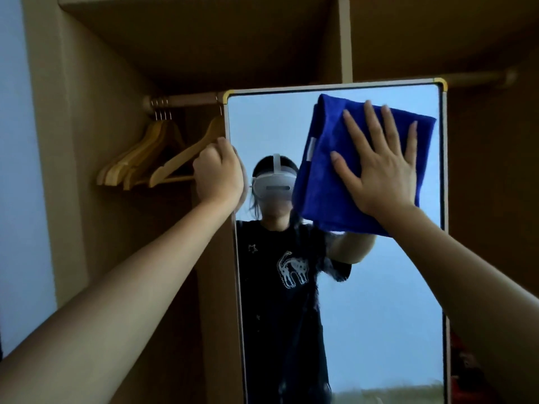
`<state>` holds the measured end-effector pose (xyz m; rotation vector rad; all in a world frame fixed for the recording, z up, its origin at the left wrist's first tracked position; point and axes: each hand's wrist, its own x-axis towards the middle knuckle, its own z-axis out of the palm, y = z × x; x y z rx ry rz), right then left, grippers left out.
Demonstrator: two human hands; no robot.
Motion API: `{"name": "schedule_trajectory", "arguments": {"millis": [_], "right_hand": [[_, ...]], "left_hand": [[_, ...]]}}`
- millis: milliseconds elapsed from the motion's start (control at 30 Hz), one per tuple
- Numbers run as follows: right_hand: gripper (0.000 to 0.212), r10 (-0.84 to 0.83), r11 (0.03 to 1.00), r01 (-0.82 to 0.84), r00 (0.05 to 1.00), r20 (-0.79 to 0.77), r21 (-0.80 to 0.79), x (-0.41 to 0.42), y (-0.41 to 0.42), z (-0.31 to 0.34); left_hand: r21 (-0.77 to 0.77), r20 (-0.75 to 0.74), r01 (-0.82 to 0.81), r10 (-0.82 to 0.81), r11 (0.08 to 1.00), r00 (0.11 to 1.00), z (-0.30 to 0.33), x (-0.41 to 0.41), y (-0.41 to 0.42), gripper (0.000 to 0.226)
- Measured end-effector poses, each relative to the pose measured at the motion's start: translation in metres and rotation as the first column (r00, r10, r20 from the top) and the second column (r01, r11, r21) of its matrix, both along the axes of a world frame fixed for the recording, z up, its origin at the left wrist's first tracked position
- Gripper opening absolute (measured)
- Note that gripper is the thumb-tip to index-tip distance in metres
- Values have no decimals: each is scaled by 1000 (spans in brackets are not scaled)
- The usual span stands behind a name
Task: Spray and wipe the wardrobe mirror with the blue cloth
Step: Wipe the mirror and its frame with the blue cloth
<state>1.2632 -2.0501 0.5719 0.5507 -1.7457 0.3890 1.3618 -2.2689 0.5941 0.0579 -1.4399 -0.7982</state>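
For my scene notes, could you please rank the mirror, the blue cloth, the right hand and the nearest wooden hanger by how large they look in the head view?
1. Mirror
2. Blue cloth
3. Right hand and nearest wooden hanger: look alike, and the hand is nearer the camera, so unranked.

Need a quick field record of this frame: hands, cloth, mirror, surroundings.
left hand: gripping the mirror's left edge
right hand: flat, fingers spread, pressing the cloth
cloth: blue, folded, against the glass near the top right
mirror: upright, framed, in front of the wardrobe
hangers: wooden, on the rail to the left
spray bottle: not in view
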Motion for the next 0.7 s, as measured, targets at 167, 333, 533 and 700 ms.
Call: {"name": "schedule_trajectory", "arguments": {"millis": [167, 333, 533, 700], "right_hand": [[65, 11, 999, -10, 999, 31, -35, -4, 10, -17], [65, 14, 999, -12, 999, 50, -43, 7, -11, -29], [66, 40, 994, -38, 999, -20, 106, 31, -63, -21], [66, 57, 976, -36, 994, -92, 214, 33, -76, -6]], "left_hand": [[21, 5, -4, 4, 1000, 1000, -1, 0, -1, 44], [52, 14, -31, 30, 998, 999, -2, 2, 5, 44], [114, 59, -20, 14, 993, 998, -3, 1, 5, 40], [125, 101, -59, 47, 990, 994, -2, 4, 14, 41]]}}
